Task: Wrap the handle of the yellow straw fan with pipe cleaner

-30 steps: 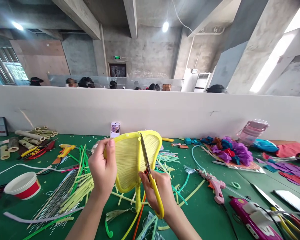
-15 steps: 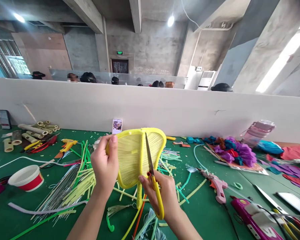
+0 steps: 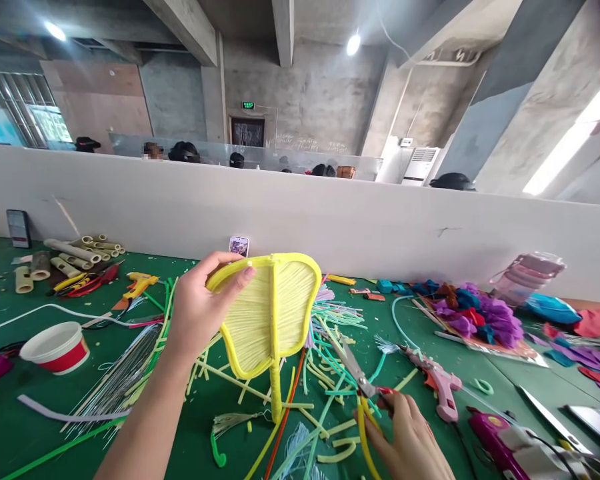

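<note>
My left hand grips a yellow hand fan by its upper left rim, thumb on the near face and fingers behind. The fan stands upright above the table, its fuzzy yellow frame and centre rib around pale yellow strands, and its short handle points down. Lower right, my right hand is around the handles of a pair of scissors, apart from the fan. Their metal blades point up and left, low over cut stems of pipe cleaner. Part of the handles is hidden by my fingers.
On the green table lie a pink glue gun, a yellow glue gun, a paper cup and bamboo pieces. A purple power strip sits at right. A white partition rises behind.
My right hand has moved the scissors away from the fan, down and right toward the table. The fan has shifted slightly left, and my left hand's thumb now lies across its rim.
</note>
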The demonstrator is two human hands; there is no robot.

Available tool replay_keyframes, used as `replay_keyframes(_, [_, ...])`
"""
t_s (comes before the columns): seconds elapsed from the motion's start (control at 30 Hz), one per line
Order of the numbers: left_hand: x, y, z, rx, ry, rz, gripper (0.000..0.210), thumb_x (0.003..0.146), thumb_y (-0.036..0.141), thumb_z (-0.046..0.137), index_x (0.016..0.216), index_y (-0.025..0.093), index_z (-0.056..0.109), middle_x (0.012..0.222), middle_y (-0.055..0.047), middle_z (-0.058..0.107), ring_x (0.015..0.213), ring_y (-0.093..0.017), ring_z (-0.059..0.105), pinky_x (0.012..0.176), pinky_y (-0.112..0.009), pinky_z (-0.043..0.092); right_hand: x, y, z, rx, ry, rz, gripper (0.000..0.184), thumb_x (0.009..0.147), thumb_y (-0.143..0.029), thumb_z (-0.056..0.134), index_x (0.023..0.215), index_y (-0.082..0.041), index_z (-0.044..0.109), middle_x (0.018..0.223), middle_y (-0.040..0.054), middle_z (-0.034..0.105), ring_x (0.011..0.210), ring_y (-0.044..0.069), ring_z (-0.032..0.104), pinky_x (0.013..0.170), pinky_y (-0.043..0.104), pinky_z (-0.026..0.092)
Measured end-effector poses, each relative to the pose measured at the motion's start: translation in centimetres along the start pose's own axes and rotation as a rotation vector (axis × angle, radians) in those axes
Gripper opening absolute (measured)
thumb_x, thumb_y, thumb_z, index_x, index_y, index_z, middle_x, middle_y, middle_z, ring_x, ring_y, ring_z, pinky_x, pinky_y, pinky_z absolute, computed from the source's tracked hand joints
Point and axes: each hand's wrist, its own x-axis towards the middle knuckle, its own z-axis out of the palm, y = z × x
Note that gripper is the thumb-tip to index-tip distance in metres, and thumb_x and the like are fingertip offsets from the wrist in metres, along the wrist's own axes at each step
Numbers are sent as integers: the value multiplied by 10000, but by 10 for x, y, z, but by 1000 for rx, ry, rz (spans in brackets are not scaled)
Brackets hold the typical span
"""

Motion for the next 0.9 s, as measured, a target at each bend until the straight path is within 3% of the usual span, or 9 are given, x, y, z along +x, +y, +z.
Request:
replay_keyframes(0.07, [5, 2, -5, -1, -75, 13, 264, 797, 459, 760, 949, 243, 753, 854, -34, 755, 717, -163, 665, 573, -224, 477, -2, 9, -1, -53, -38, -86, 276, 795, -448, 674, 934, -210, 648, 952, 139, 723, 903, 320, 729, 763, 396, 578])
replay_keyframes(0.13, [9, 7, -10, 21, -177, 46, 280, 820, 479, 731, 980, 252, 762, 870, -32, 763, 731, -168, 667, 581, -225, 472, -1, -2, -14, -100, -69, -169, 235, 775, -430, 707, 880, -222, 681, 865, 112, 738, 814, 324, 731, 708, 399, 571])
replay_keyframes(0.2, [14, 15, -15, 74, -290, 75, 281, 842, 494, 702, 949, 243, 768, 859, -25, 762, 728, -164, 651, 580, -221, 458, 7, -35, -37, -100, -9, -245, 194, 835, -429, 666, 817, -237, 687, 795, 85, 740, 725, 304, 721, 623, 385, 546])
replay_keyframes(0.23, [16, 20, -17, 104, -348, 74, 279, 852, 494, 690, 926, 236, 765, 852, -19, 758, 726, -157, 639, 580, -216, 449, 14, -57, -50, -59, 49, -296, 178, 916, -393, 597, 875, -247, 691, 868, 75, 746, 792, 283, 722, 656, 371, 544])
replay_keyframes(0.33, [19, 35, -21, 118, -450, 26, 267, 857, 487, 689, 903, 233, 754, 838, 5, 747, 714, -134, 616, 564, -194, 429, 44, -132, -84, 169, 234, -643, 97, 951, -272, 611, 1014, -253, 682, 961, 62, 724, 897, 231, 686, 779, 360, 544])
replay_keyframes(0.43, [19, 45, -22, 41, -492, -41, 228, 843, 463, 716, 940, 261, 760, 864, 26, 753, 738, -125, 631, 586, -176, 448, 78, -187, -95, 343, 431, -887, 186, 919, -123, 640, 1048, -243, 700, 1069, 78, 698, 1024, 227, 636, 902, 406, 515])
replay_keyframes(0.5, [18, 48, -22, -10, -519, -52, 204, 844, 446, 722, 944, 274, 765, 872, 33, 753, 759, -122, 643, 616, -170, 464, 94, -206, -93, 374, 469, -966, 215, 908, -108, 657, 1058, -247, 722, 1129, 90, 680, 1084, 239, 601, 915, 424, 511])
replay_keyframes(0.7, [18, 49, -22, -23, -524, 3, 187, 861, 428, 708, 870, 247, 754, 818, 31, 728, 744, -110, 627, 629, -171, 459, 93, -208, -90, 527, 443, -968, 150, 895, -98, 654, 953, -222, 713, 1030, 75, 680, 1005, 218, 632, 873, 415, 527])
replay_keyframes(0.9, [17, 49, -24, 12, -532, 43, 205, 868, 426, 697, 859, 225, 734, 793, 21, 716, 708, -115, 611, 606, -199, 447, 87, -203, -105, 399, 362, -887, 91, 876, -184, 687, 961, -202, 715, 1195, 105, 660, 1114, 254, 603, 939, 444, 494])
